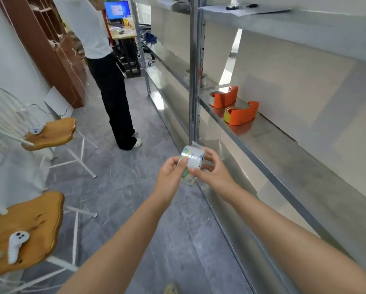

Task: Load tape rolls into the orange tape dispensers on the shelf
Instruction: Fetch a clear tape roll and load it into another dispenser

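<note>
Your left hand and right hand cover much of the wrapped tape roll, and its label is too blurry to read. The far orange dispenser hides most of its white roll. The person standing is cut off at the top edge. The screen is too small to read.

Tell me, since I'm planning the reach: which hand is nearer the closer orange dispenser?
Right. The right hand is below the dispenser, toward the shelf; the left hand is further left.
</note>
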